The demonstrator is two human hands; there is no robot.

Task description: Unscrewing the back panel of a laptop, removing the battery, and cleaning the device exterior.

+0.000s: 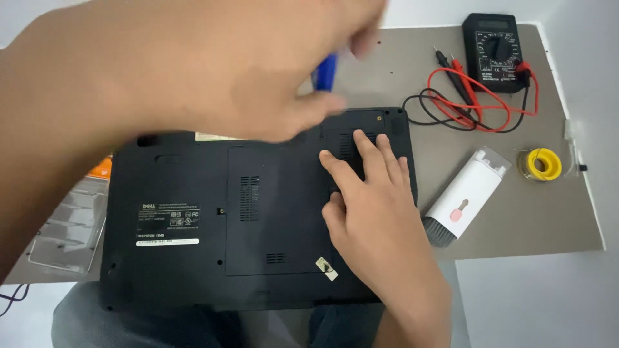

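While the head view looks down, a black laptop (pixel 258 212) lies upside down on a grey bench (pixel 516 219), with its near edge over the person's lap. The right hand (pixel 374 212) rests flat on the laptop's bottom cover, its fingers (pixel 364 151) spread a little and pressing on a vent panel, gripping nothing. The left hand (pixel 213 64) is blurry and close to the camera, up above the laptop. Its fingers are curled around a blue tool (pixel 326 72), and only a small part of that tool shows.

Just to the right of the right fingers, off the laptop, lies a white cleaning brush (pixel 467 193) with dark bristles. Beyond it is a yellow roll (pixel 543 164). Farther away from the fingers sits a black meter (pixel 495 51) with red and black wires (pixel 471 106) curling on the bench. Left of the laptop, under the left arm, is a clear plastic tray (pixel 68 225). White floor or wall shows around the bench.
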